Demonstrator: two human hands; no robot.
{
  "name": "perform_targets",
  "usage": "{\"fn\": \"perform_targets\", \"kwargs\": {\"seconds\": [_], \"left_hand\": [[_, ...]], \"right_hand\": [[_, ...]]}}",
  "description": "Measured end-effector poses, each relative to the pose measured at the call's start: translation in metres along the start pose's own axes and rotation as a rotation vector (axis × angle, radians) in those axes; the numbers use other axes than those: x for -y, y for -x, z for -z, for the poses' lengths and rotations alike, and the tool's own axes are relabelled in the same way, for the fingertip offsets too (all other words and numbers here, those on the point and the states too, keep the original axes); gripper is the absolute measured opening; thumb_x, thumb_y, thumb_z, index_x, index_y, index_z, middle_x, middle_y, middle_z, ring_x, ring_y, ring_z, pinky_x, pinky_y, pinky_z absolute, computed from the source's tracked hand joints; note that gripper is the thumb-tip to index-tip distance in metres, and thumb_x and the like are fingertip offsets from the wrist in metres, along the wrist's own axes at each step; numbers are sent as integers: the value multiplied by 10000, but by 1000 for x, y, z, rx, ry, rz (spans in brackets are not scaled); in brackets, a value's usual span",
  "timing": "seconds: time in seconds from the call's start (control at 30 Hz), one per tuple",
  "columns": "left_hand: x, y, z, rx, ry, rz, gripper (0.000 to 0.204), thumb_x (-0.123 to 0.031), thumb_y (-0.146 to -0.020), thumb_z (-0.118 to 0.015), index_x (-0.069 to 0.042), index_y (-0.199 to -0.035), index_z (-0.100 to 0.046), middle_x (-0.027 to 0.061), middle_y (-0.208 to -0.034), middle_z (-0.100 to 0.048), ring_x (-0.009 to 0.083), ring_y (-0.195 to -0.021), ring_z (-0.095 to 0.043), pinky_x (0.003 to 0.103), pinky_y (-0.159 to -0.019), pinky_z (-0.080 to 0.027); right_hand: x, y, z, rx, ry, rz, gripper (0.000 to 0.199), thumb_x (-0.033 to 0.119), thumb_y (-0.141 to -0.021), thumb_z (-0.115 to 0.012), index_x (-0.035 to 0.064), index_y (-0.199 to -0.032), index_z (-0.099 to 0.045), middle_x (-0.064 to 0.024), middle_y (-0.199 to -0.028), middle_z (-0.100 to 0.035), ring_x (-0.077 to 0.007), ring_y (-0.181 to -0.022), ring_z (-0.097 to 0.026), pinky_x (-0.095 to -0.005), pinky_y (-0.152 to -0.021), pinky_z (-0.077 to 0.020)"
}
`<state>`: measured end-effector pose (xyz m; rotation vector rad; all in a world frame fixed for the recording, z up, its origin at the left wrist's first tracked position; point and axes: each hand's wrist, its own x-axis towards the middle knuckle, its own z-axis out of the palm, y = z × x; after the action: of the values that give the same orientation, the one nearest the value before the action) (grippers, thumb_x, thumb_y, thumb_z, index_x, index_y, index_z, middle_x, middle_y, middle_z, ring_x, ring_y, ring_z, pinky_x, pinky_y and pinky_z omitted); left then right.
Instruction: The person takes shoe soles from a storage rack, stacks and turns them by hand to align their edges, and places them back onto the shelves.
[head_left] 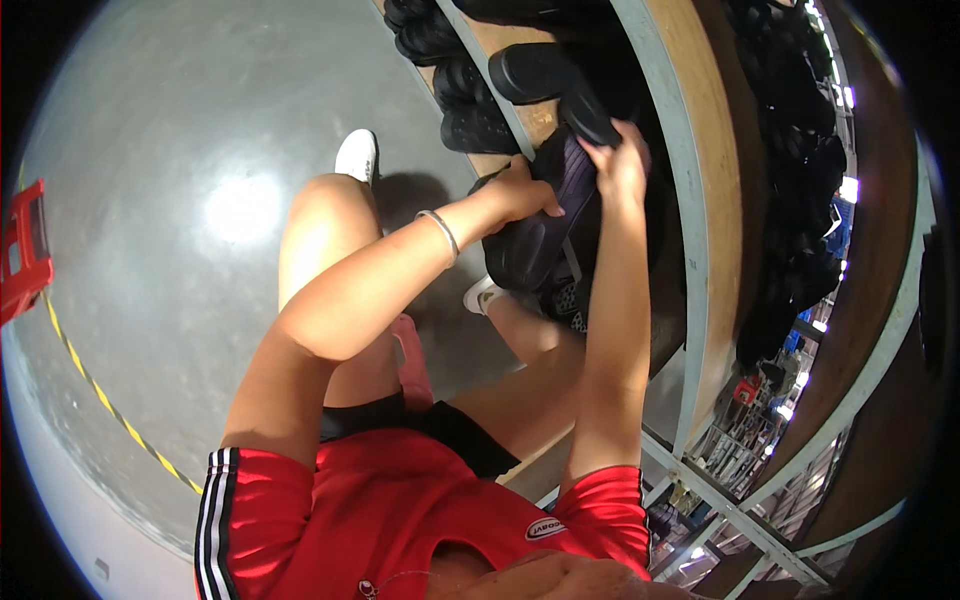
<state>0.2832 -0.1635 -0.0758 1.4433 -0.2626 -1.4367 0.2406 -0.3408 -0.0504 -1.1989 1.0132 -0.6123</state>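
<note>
Nearest the camera is a red T-shirt [370, 500] with black-and-white striped sleeves, above the wearer's black shorts [470, 438]. Beyond it, bare forearms reach forward, the left one wearing a silver-coloured bangle [440, 232]. The left hand [517, 193] is clasped round a dark, rounded shoe with a purplish ribbed surface [527, 248], its thumb laid across it. The right hand [624, 168] seems to grasp the lower end of a smooth black shoe [590, 117], just beside the first; its far fingers are hidden. Both shoes are at the front of a shelving unit.

Handling these two shoes at the shelf looks to be the step in hand; the next move probably calls for a firm hold on each and care not to knock the neighbouring footwear.

As for containers, the shelving unit has pale wooden boards and a grey metal frame [690, 260]. On its boards sit another black shoe [528, 72] and, farther left, clustered black footwear [470, 105]. To the right, another level bears a dark heap [790, 150], too dim to identify. Far left, a red plastic object [28, 250] stands near yellow-and-black floor tape [110, 405].
</note>
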Motion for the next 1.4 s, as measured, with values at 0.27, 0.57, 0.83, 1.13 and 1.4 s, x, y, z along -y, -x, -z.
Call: {"fn": "perform_targets", "kwargs": {"seconds": [0.27, 0.57, 0.83, 1.13, 1.4], "left_hand": [[10, -3, -2, -17, 39, -67, 785, -122, -657, -692, 54, -1357, -384, 221, -1205, -563, 298, -1091, -573, 382, -903, -481], [12, -9, -18, -59, -10, -194, 688, -95, -642, -711, 68, -1273, -490, 199, -1166, -601, 254, -1079, -585, 326, -916, -463], [1, -1, -21, 0, 40, -285, 623, -128, -646, -744, 74, -1208, -566, 191, -1142, -633, 247, -1065, -604, 314, -915, -462], [4, -15, -19, -199, -259, -351, 666, -242, -558, -760, 21, -1156, -628, 231, -1077, -659, 335, -1048, -624, 355, -921, -475], [-58, -19, 41, -6, 75, -663, 396, -89, -677, -702, 25, -1056, -677, 146, -914, -710, 205, -757, -688, 291, -727, -531]], "right_hand": [[13, 58, 251, -264, 290, 297, 410, 181, -840, -674, 8, -1198, -575, -160, -1203, -589, -316, -1079, -596, -466, -834, -519], [13, 12, 320, -318, 825, 458, 436, 197, -845, -683, 5, -1219, -565, -168, -1216, -585, -313, -1086, -594, -452, -830, -517], [-15, -46, 353, -252, 1247, 578, 460, 211, -850, -690, 2, -1237, -557, -175, -1227, -581, -311, -1092, -591, -439, -826, -514], [-2, 23, 189, -351, 1385, 745, 478, 203, -837, -727, -27, -1218, -552, -177, -1204, -588, -263, -1056, -587, -356, -862, -491], [-3, 131, 75, 47, 521, 569, 324, 63, -909, -636, 14, -1202, -506, -72, -1111, -550, -114, -970, -547, -229, -780, -481]]}}
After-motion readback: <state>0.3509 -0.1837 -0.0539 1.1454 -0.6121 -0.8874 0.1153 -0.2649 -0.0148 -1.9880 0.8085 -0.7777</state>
